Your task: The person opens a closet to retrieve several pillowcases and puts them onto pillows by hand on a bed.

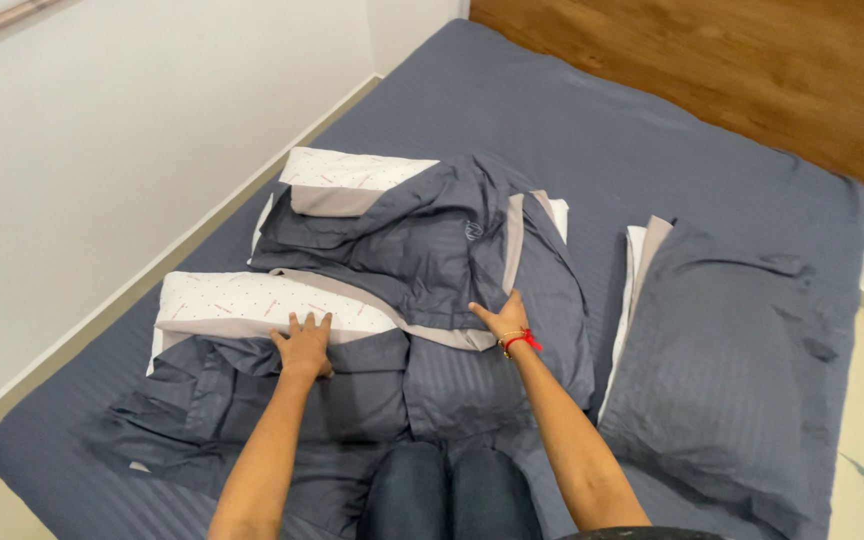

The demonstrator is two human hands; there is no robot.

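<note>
Slate-blue striped sheeting covers the wide bed (592, 140) under me, with a white wall at nine o'clock and a wooden headboard panel (732, 70) at one o'clock.

My left hand (304, 345) lies flat, fingers (297, 322) spread and gripping nothing, pressed on the near long edge of a white patterned pillow with a grey band (252, 300). My right hand (504, 320) is also open, fingertips resting on the grey-trimmed hem of the crumpled slate-blue pillowcase (422, 250), which spreads from between my hands toward twelve o'clock and drapes over both pillows. A red thread bracelet (520, 342) circles my right wrist.

Further out, at eleven o'clock, a second white patterned pillow (347, 175) pokes from under the fabric. At three o'clock, well apart from my right hand, sits a pillow already cased in slate-blue cloth (722, 370). My denim-clad knees (452, 490) rest on the bed at six o'clock.
</note>
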